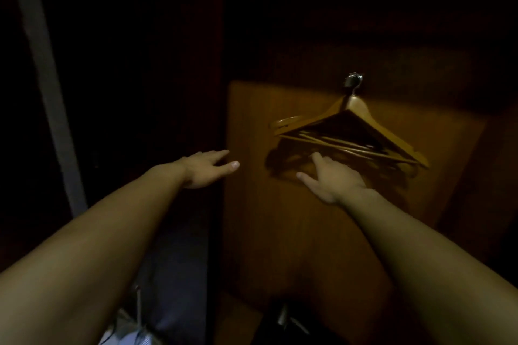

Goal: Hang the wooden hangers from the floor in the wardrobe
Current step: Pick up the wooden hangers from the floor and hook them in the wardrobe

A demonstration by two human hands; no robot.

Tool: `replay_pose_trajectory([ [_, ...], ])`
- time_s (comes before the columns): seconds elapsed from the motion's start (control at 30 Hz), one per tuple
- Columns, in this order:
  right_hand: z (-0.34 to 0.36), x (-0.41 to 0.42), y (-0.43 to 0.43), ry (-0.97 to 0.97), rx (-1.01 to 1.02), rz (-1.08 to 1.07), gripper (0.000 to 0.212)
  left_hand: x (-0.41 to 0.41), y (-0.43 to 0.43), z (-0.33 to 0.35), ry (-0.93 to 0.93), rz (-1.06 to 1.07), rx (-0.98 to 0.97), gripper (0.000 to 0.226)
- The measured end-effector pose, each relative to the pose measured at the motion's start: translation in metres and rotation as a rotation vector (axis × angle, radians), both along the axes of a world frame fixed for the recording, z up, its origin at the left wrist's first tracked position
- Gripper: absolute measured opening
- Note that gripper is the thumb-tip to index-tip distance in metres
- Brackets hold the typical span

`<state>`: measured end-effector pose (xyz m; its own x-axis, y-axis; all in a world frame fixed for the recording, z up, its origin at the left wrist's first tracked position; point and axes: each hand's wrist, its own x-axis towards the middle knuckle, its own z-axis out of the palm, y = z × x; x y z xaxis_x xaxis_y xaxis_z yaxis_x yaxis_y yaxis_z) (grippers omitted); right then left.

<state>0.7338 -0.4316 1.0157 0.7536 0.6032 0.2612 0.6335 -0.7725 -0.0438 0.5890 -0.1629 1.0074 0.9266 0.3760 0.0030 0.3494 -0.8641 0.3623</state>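
Head view shows the wooden hangers bunched on one metal hook, right of centre against the wardrobe panel. Right hand, fingers spread and empty, sits just below their lowest bar; left hand, also spread, hovers at the panel's edge. An upward nudge could likely unseat the crowded hooks, dropping the bunch.

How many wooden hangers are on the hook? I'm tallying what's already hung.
At least 3, though the exact count is unclear: the wooden hangers hang bunched together from one metal hook, just above the right hand. Overlap and dim light may hide others.
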Motion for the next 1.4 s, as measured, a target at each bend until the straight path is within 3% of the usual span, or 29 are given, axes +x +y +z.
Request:
replay_pose_trajectory([
  [0.13,-0.005,-0.048,0.037,0.034,-0.025,0.114,0.067,-0.061,0.019,-0.003,-0.044,0.052,-0.040,0.131],
  [0.3,-0.003,-0.100,0.088,0.088,-0.018,0.193,0.072,-0.131,0.050,0.003,-0.071,0.113,-0.027,0.091],
  [0.43,-0.007,-0.146,0.134,0.112,0.002,0.253,0.072,-0.193,0.084,-0.006,-0.011,0.165,-0.031,0.099],
  [0.6,-0.027,-0.210,0.192,0.097,-0.015,0.368,0.072,-0.267,0.116,-0.020,0.033,0.254,-0.024,0.088],
  [0.77,-0.057,-0.267,0.252,0.128,-0.061,0.508,0.067,-0.336,0.144,-0.053,0.077,0.388,-0.073,0.121],
  [0.97,-0.113,-0.328,0.309,0.241,-0.135,0.681,0.064,-0.400,0.158,-0.105,0.143,0.521,-0.153,0.084],
  [1.13,-0.156,-0.369,0.346,0.328,-0.219,0.799,0.065,-0.435,0.161,-0.145,0.176,0.654,-0.224,0.083],
  [1.33,-0.222,-0.389,0.376,0.418,-0.324,0.950,0.064,-0.449,0.161,-0.211,0.224,0.777,-0.389,0.100],
  [1.4,-0.244,-0.387,0.381,0.456,-0.369,0.970,0.068,-0.445,0.155,-0.231,0.213,0.810,-0.445,0.090],
])
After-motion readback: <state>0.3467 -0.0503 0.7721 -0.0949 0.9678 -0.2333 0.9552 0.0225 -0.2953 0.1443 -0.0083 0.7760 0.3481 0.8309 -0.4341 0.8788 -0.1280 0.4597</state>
